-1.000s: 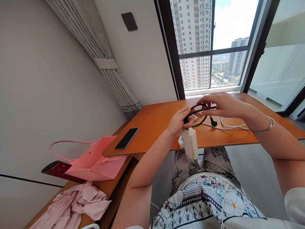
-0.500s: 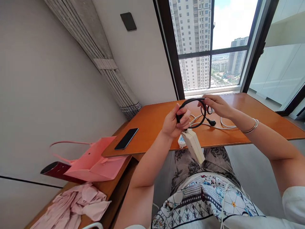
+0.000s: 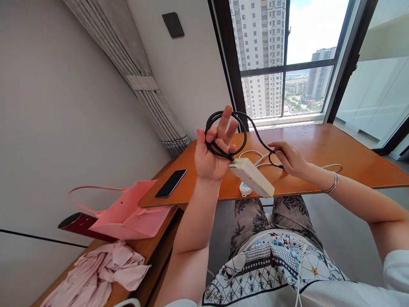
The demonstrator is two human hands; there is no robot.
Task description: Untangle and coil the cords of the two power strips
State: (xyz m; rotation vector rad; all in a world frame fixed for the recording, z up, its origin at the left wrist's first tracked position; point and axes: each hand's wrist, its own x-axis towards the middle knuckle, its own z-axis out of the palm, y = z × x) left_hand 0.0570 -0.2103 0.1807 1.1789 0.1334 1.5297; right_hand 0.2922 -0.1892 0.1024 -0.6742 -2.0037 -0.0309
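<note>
My left hand (image 3: 212,153) is raised above the orange table (image 3: 319,149), palm toward me, fingers partly spread. Loops of a black cable (image 3: 223,128) are wound around its fingers. A cream rectangular power adapter (image 3: 252,177) hangs from the cable just below that hand. My right hand (image 3: 289,157) pinches the free end of the black cable low over the table. A white cable (image 3: 332,167) lies on the table behind my right hand. A small white device (image 3: 245,188) sits at the table's near edge under the adapter.
A black phone (image 3: 170,183) lies on the table's left part. A pink paper bag (image 3: 128,211) and crumpled pink cloth (image 3: 99,275) rest on a lower wooden surface at left. A window and grey curtain stand behind the table.
My left hand rose and turned palm toward me, its fingers spreading inside the cable loops. The adapter swung up with it. My right hand moved down along the cable toward the table.
</note>
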